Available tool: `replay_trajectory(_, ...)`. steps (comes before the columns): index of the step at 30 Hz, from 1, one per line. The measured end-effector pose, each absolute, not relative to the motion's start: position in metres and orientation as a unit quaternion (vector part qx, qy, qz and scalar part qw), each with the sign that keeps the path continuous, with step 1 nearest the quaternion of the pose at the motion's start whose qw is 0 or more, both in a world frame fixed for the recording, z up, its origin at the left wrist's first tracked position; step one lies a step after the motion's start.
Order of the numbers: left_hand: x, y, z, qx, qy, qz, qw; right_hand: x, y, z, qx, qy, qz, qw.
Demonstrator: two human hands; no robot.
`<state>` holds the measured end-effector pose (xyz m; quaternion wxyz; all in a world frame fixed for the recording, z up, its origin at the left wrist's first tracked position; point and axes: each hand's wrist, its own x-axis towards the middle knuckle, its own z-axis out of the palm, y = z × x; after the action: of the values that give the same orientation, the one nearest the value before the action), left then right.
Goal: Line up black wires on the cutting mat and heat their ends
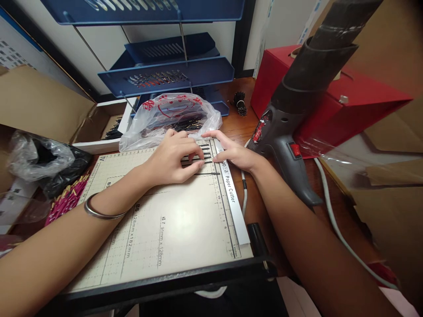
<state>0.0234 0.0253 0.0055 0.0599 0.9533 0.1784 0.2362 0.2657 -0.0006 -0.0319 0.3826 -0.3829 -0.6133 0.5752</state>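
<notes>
Several thin black strips (pixel 207 154) lie side by side near the right edge of a cream paper cutter board (pixel 185 211). My left hand (pixel 175 158) is curled over them, thumb and fingertips closed on the strips and hiding most of their length. My right hand (pixel 236 154) rests at the cutter's edge, thumb and forefinger spread around the strips' right ends; its other fingers are hidden. Just below my left thumb, one more black strip (pixel 209 174) lies apart on the board. A white labelled bar (pixel 233 198) runs along the right edge.
A clear plastic bag (pixel 172 114) of dark strands sits behind the board, below blue racks (pixel 172 77). A dark heat gun (pixel 287 127) stands at right by a red box (pixel 346 101). Magenta cords (pixel 69 198) and a cardboard box (pixel 92 123) are left. A grey cable (pixel 330 211) trails right.
</notes>
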Motion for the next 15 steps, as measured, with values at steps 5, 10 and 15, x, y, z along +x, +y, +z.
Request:
replay_trajectory(5,0.027,0.017,0.010,0.964,0.110,0.237,0.043,0.266,-0.001,-0.033,-0.373,-0.604,0.585,0.393)
replay_trajectory(10,0.031,0.012,0.016,0.978,0.103,0.174,0.061,0.265,-0.001,-0.032,-0.380,-0.603,0.583,0.390)
replay_trajectory(15,0.029,0.015,0.015,0.976,0.142,0.154,0.066,0.265,-0.002,-0.029,-0.388,-0.603,0.581,0.386)
